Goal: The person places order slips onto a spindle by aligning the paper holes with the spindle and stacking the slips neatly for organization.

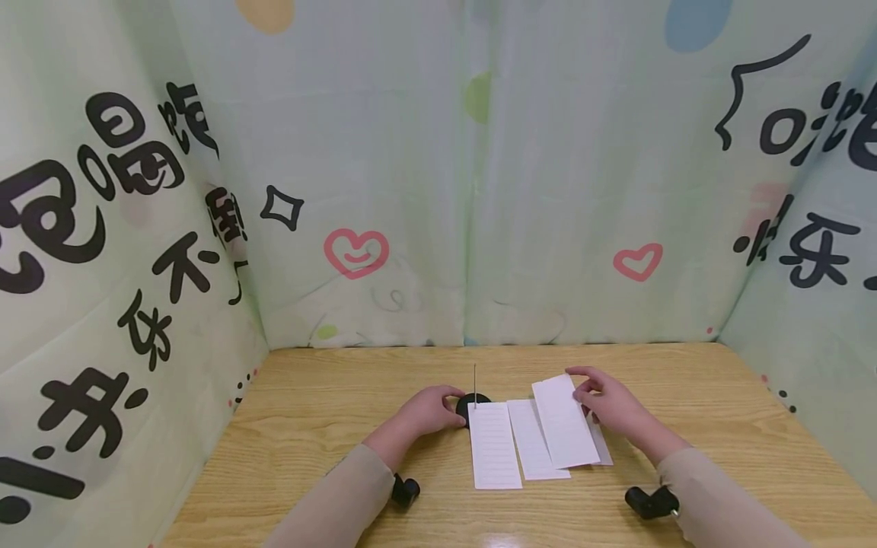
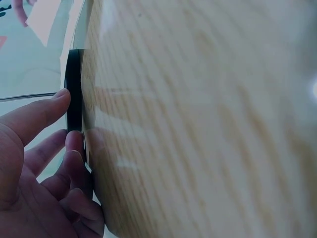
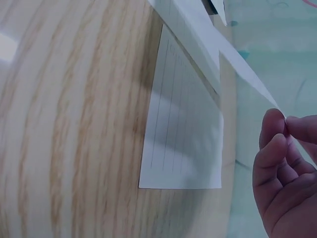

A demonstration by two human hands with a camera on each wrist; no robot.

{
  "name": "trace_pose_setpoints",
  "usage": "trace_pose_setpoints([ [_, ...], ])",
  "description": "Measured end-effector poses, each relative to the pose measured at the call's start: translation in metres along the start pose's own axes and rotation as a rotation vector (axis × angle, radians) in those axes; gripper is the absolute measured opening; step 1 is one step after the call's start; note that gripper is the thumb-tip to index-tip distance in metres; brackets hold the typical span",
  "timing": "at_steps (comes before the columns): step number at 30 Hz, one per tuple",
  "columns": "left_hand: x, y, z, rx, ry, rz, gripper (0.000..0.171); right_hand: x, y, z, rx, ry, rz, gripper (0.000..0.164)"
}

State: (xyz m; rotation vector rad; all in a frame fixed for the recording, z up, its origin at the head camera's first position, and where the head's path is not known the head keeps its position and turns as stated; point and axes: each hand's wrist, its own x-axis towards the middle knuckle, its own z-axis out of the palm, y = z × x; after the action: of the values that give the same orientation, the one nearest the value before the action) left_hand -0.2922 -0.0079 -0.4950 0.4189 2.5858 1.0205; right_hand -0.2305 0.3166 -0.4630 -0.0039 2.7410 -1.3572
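A bill spike stands on the table, with a round black base (image 1: pixel 463 411) and a thin upright metal needle (image 1: pixel 475 380). My left hand (image 1: pixel 432 409) grips the base at its left edge; in the left wrist view the thumb (image 2: pixel 59 100) lies on the base's rim and the fingers are curled below. A lined paper slip (image 1: pixel 495 449) lies with its upper left corner at the needle's foot. My right hand (image 1: pixel 613 402) pinches another white slip (image 1: pixel 565 422) by its upper right edge, holding it raised and tilted. In the right wrist view, thumb and forefinger meet on its corner.
Beneath the raised slip are a middle slip (image 1: pixel 537 453) and a lined slip (image 3: pixel 181 134) at the right, both flat on the wooden table (image 1: pixel 329 388). Printed curtains (image 1: pixel 425 304) close off the back and both sides. Each wrist wears a small black device (image 1: pixel 651 502).
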Motion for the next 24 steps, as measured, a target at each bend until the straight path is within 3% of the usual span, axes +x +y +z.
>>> trace_pose_setpoints([
  [24, -0.005, 0.004, -0.004, -0.010, -0.008, 0.033, 0.046, -0.005, -0.022, 0.001, 0.182, 0.010, -0.055, 0.048],
])
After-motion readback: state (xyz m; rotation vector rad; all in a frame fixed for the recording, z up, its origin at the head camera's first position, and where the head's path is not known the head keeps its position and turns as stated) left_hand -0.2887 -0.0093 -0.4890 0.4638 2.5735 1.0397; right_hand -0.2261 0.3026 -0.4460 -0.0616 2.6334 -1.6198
